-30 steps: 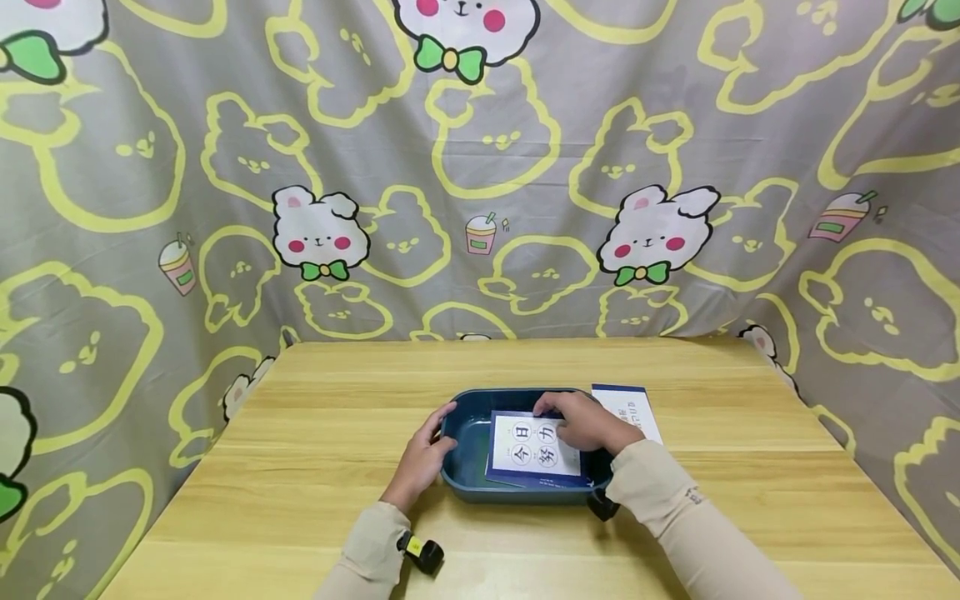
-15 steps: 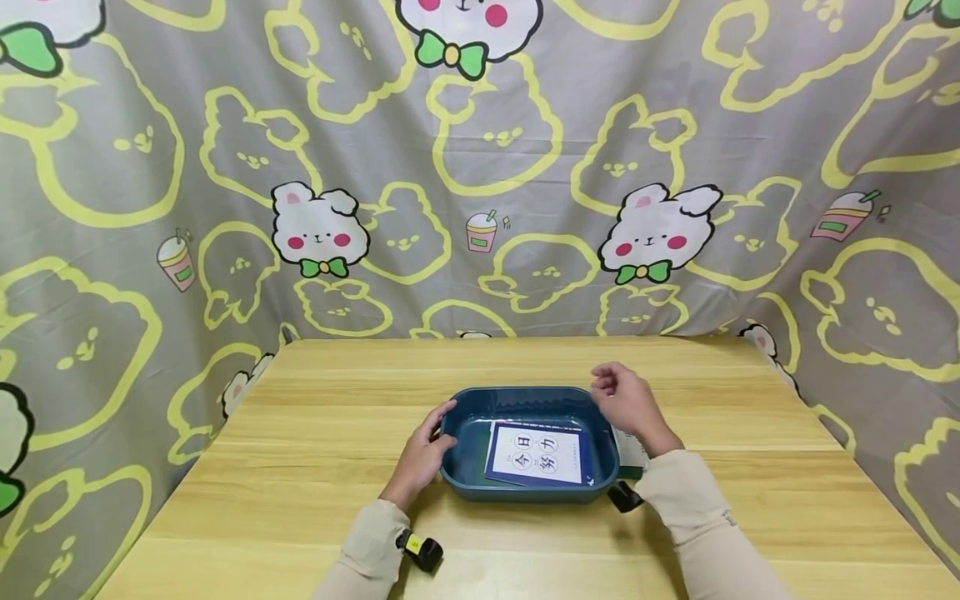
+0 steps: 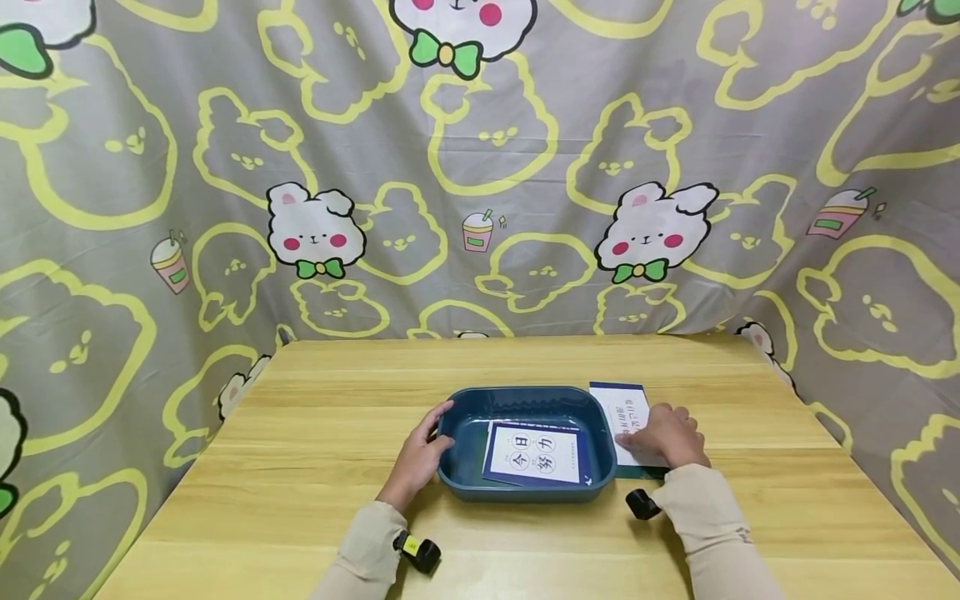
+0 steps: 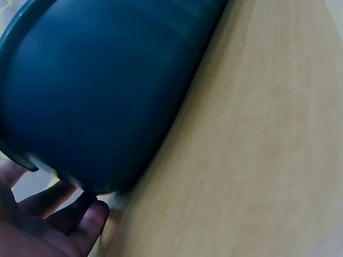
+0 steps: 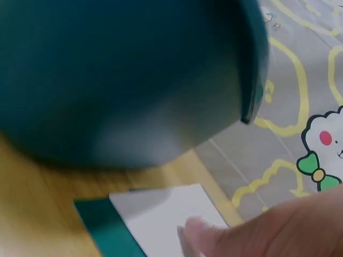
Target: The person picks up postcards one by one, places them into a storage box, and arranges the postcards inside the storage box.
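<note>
A dark teal plastic basin [image 3: 525,492] stands on the table. Inside lies a white card with a blue border and large Chinese characters [image 3: 551,457], on top of other flat pieces. My left hand [image 3: 417,456] holds the basin's left end, its thumb at the rim; the left wrist view shows fingers [image 4: 88,222] against the outer wall. To the right of the basin, my right hand [image 3: 670,436] touches a white card with a blue band [image 3: 617,404] with its thumb. Under that card a green edge [image 5: 104,222] shows. The right hand's other fingers are hidden in its wrist view.
A pale wooden table [image 3: 337,400] carries everything. Behind and beside it hangs a grey curtain [image 3: 517,317] with yellow outlines and rabbit faces. A small black wrist camera is strapped to each wrist.
My right hand has let go of the card in the basin, lifted out over the right rim and come down on the cards beside it. My left hand has stayed put.
</note>
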{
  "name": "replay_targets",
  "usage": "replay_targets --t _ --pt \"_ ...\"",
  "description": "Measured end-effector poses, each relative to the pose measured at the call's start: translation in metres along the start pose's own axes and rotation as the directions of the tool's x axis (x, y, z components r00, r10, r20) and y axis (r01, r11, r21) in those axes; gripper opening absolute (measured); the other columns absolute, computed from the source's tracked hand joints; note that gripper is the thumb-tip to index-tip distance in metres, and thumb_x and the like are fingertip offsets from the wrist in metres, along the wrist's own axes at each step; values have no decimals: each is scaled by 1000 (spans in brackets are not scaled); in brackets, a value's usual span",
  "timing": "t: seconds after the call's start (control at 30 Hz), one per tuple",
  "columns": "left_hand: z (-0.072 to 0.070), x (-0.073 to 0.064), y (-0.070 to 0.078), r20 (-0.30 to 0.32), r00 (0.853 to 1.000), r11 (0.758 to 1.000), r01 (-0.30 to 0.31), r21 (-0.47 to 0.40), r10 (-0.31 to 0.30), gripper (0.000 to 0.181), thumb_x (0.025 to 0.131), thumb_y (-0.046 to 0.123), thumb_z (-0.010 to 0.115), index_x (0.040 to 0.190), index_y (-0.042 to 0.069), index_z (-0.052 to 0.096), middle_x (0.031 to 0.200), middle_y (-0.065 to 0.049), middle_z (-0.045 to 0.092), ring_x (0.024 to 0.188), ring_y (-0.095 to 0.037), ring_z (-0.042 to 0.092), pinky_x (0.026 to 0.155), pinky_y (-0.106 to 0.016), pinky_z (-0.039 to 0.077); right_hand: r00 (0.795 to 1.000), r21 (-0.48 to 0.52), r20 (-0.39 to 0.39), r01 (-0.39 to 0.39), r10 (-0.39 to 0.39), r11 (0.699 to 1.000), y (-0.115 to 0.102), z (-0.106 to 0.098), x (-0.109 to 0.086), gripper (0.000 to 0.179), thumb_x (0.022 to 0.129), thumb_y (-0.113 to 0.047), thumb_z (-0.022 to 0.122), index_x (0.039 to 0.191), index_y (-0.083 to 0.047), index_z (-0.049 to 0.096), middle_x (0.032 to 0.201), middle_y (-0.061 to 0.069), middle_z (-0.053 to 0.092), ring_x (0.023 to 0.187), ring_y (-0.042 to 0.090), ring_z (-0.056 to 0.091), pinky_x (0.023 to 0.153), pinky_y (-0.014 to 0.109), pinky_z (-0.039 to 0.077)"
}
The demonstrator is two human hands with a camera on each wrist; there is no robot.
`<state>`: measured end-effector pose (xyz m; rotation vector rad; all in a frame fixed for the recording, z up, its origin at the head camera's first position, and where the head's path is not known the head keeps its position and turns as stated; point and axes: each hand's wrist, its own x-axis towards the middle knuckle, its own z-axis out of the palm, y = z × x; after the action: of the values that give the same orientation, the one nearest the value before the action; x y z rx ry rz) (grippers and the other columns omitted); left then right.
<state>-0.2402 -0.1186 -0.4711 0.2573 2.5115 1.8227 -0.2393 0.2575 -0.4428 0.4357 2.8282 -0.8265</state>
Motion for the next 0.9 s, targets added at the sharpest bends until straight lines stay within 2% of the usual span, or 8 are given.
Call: replay_targets --t 0.2,0.33,0.4,0.5,0.6,0.73,0.9 --pt "1 0 1 2 1000 1000 13 -14 -13 53 93 6 50 144 20 47 153 -16 33 139 -41 29 107 -59 29 1000 38 31 -2 1 999 12 -8 1 60 76 -30 80 103 16 53 90 25 46 85 40 44 71 45 40" --pt "0 0 1 1 1000 1000 18 -14 -18 53 93 6 50 144 21 47 153 -15 33 139 -41 29 106 -59 30 998 148 53 21 -29 989 20 -11 5 54 75 -21 80 102 17 52 86 22 53 78 33 53 68 38 45" --pt "0 0 1 -4 1000 1000 21 -10 -21 53 93 6 50 144 21 47 154 -14 32 139 -41 29 106 -59 30 997 241 62 23 -39 970 23 -12 6 47 75 -14 78 102 16 53 87 20 56 75 29 57 65 35 48" --pt "-1 1 2 -12 1000 1000 24 -1 -24 53 93 6 50 144 21 47 154 -14 32 139 -41 29 107 -59 29 995 375 76 37 -70 926 28 -13 8 38 77 -3 70 104 16 52 89 21 58 70 24 61 61 33 51" --pt "-2 0 3 -13 1000 1000 25 6 -25 53 94 6 50 144 21 47 154 -14 32 140 -41 28 107 -59 28 992 446 77 52 -96 893 32 -15 10 31 80 1 57 106 18 53 89 20 60 67 21 63 58 32 52" --pt "-1 1 1 -5 1000 1000 8 -3 -8 54 93 4 51 144 18 47 153 -17 33 138 -42 30 106 -59 30 993 487 87 25 -77 873 37 -19 12 37 87 -3 45 116 20 48 97 22 58 72 21 62 61 30 52" --pt "0 3 -2 5 1000 1000 -4 -21 4 55 92 1 51 145 13 45 152 -21 32 137 -45 31 104 -60 32 993 530 108 -18 -47 848 40 -23 13 52 93 -9 41 133 22 30 114 30 49 86 25 59 67 30 51"
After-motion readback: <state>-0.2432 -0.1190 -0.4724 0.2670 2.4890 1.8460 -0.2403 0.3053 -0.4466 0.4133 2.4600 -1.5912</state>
